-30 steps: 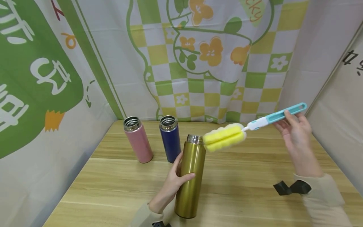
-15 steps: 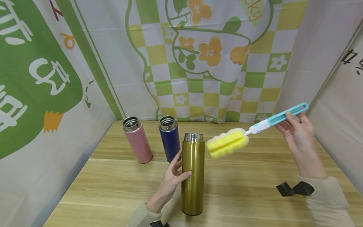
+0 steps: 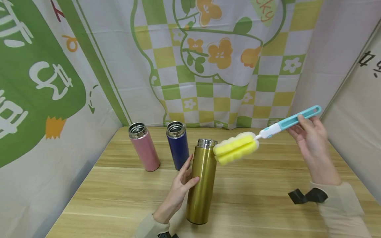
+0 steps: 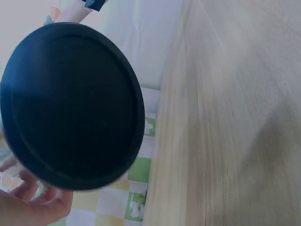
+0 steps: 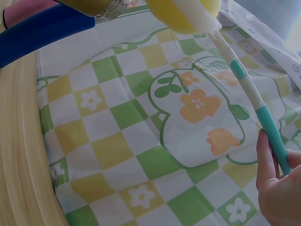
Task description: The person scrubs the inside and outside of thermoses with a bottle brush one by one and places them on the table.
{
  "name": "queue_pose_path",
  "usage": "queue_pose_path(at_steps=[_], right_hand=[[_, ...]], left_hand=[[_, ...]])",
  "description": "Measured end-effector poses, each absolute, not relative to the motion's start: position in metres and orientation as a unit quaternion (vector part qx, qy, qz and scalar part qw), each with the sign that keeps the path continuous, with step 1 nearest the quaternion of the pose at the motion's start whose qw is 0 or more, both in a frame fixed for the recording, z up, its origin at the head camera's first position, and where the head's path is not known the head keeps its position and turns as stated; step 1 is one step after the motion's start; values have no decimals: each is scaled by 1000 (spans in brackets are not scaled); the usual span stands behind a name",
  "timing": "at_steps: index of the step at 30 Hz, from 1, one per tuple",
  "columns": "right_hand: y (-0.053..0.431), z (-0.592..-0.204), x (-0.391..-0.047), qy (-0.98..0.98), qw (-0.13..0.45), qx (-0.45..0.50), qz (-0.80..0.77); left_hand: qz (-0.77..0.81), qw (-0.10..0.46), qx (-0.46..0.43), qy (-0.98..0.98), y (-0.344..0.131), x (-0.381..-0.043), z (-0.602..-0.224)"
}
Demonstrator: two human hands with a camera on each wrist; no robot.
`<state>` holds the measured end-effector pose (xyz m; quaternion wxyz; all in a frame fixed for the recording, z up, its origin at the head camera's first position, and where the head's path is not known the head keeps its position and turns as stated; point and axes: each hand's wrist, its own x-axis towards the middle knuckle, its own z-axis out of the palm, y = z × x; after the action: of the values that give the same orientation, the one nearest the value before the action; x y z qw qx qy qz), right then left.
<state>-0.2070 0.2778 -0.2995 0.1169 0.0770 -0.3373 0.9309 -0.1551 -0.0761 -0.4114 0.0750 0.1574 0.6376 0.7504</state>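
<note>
My left hand grips a tall gold thermos bottle round its side, thumb across the front. The bottle leans, its steel neck tipped to the right, and its dark round base faces the left wrist camera, lifted off the table. My right hand pinches the turquoise handle of a bottle brush between thumb and fingers. The brush slants down to the left, and its yellow sponge head is right beside the gold bottle's neck. In the right wrist view the fingers lie along the handle.
A pink bottle and a dark blue bottle stand uncapped on the wooden table, left of and behind the gold one. A patterned green, yellow and white cloth hangs behind the table's far edge.
The gold bottle has swung from a lean to upright, then back to a lean with its neck to the right. The brush has shifted slightly right, then back left to the neck.
</note>
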Motion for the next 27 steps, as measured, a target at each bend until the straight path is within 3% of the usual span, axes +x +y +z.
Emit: queue_pose_path(at_steps=[15,27], right_hand=[[264,-292,-211,-376,125,69,916],[255,-305,-208,-423,65,95,899]], left_hand=[[754,106,198,618,-77,-153,-405],[765,93,189,609,-75,-155,-402]])
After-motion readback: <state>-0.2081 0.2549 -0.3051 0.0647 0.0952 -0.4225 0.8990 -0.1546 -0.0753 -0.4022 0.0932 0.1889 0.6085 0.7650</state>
